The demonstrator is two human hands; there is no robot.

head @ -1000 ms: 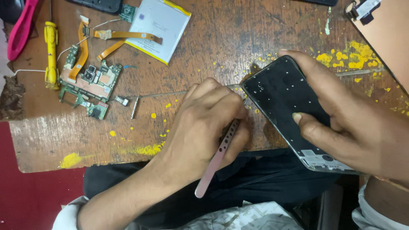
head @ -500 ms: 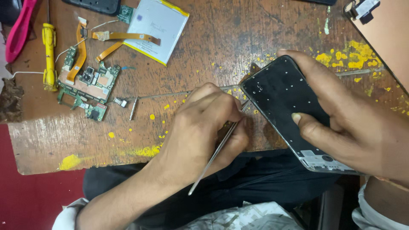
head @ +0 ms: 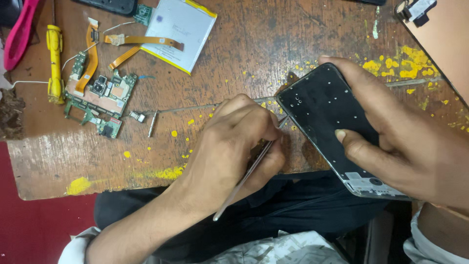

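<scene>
Head view: left hand (head: 234, 146), grip pinched together on thin grey metal tweezers (head: 246, 173), tip touching left edge of black rectangular phone frame (head: 325, 115). Right hand (head: 405, 146) clamps phone frame, thumb pressed on its face, frame tilted over near edge of scratched brown wooden desk (head: 244, 49). Green circuit board (head: 100, 100) well apart, left.

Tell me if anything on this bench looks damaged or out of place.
The wooden table is worn and spattered with yellow stains, thickest near its right end. The phone in the right hand is opened, and its circuit board and battery lie loose at the left.
</scene>
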